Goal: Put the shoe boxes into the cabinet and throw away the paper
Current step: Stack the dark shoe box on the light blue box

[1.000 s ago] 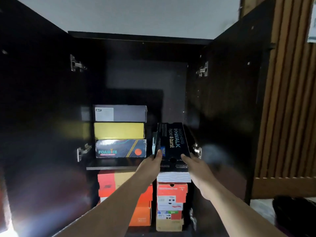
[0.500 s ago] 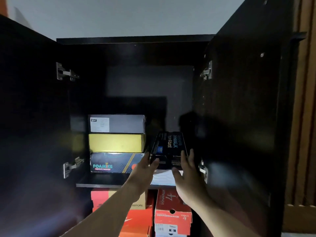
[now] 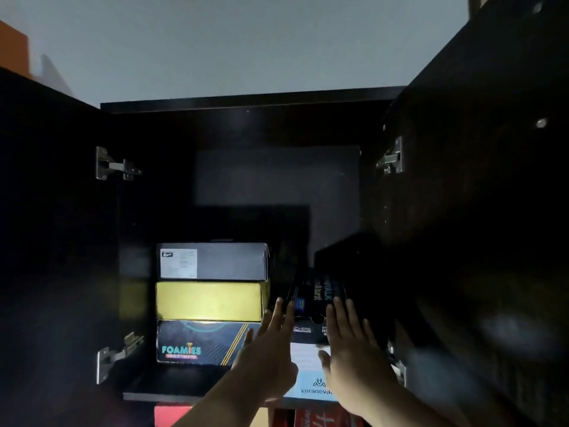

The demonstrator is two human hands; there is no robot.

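A pale wall rises above a dark cabinet whose two doors stand swung wide, metal hinges showing on both sides. The upper compartment is mostly open space: the room above the boxes reaches up to the cabinet top, and the shelf has a bare strip along its near edge at the left.

On the left of the shelf three shoe boxes are stacked: a grey box on top, a yellow box in the middle, and a dark FOAMIES box at the bottom. To their right a black shoe box sits on a pale blue box, just beside the stack. Red and orange boxes show below the shelf.

The left hand and right hand are both spread flat with fingers straight, held against the near end of the black shoe box, gripping nothing. Blur hides whether the palms touch it.
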